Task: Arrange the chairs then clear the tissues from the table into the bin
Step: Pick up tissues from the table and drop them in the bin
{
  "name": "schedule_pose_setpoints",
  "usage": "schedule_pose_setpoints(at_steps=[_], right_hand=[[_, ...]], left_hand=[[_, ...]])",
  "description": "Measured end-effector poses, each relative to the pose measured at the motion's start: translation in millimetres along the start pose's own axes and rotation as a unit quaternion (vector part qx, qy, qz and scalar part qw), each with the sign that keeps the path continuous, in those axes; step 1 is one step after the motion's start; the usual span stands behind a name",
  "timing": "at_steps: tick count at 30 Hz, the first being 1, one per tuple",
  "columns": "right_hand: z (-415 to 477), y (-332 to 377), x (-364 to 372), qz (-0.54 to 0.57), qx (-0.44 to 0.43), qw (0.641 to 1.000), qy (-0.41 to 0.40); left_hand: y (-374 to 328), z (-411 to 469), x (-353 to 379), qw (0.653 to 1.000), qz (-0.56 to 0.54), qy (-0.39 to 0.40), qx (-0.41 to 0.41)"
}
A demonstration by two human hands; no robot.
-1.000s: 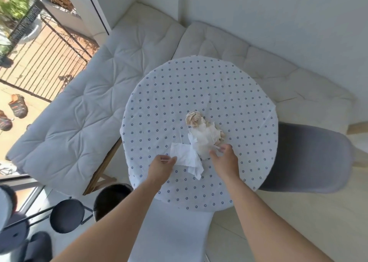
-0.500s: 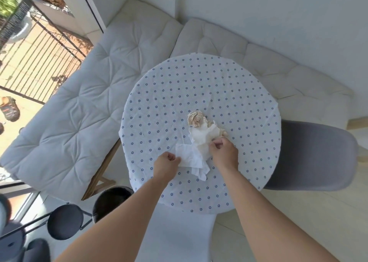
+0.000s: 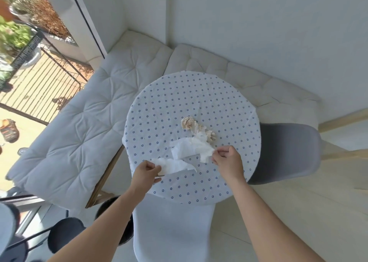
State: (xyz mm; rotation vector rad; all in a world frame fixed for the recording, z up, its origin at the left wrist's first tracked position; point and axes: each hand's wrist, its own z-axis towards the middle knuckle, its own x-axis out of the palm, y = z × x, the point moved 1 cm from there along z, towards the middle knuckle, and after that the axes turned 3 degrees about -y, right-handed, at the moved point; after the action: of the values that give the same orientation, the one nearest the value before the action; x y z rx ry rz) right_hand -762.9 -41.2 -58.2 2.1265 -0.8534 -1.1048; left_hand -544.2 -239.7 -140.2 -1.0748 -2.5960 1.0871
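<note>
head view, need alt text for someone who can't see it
Two bare hands pinch white crumpled tissues on a round table with a blue-dotted white cloth: left hand on one tissue, right hand on another. A beige wad lies behind; a grey chair sits tucked in at the right.

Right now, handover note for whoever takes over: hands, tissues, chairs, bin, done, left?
Left hand: grip shut on a flat white tissue at the round dotted table's near edge.
Right hand: pinching a second white tissue.
Crumpled beige tissue wads lie mid-table, untouched.
Grey chair and white chair are tucked against the table.
Black round bin stands left of the white chair.
Left: bin all tissues.
</note>
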Motion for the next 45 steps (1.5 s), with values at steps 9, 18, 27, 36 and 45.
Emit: schedule_pose_setpoints(at_steps=[9,18,27,36,45], right_hand=[[-89,-2,-33,-0.004,-0.058,0.997,0.044],[-181,-31,-38,-0.002,-0.089,0.992,0.086],[-253,-50,1,-0.029,-0.116,0.981,0.152],[-312,-50,84,-0.067,-0.12,0.966,0.219],[-366,-72,185,-0.105,-0.081,0.965,0.226]], left_hand=[[2,-87,-25,0.996,-0.069,0.004,0.05],[36,-182,-59,0.993,-0.072,-0.036,0.089],[103,-249,-127,0.985,-0.093,-0.114,0.085],[153,-280,-219,0.976,-0.133,-0.16,0.058],[197,-272,-310,0.981,-0.102,-0.165,0.021]])
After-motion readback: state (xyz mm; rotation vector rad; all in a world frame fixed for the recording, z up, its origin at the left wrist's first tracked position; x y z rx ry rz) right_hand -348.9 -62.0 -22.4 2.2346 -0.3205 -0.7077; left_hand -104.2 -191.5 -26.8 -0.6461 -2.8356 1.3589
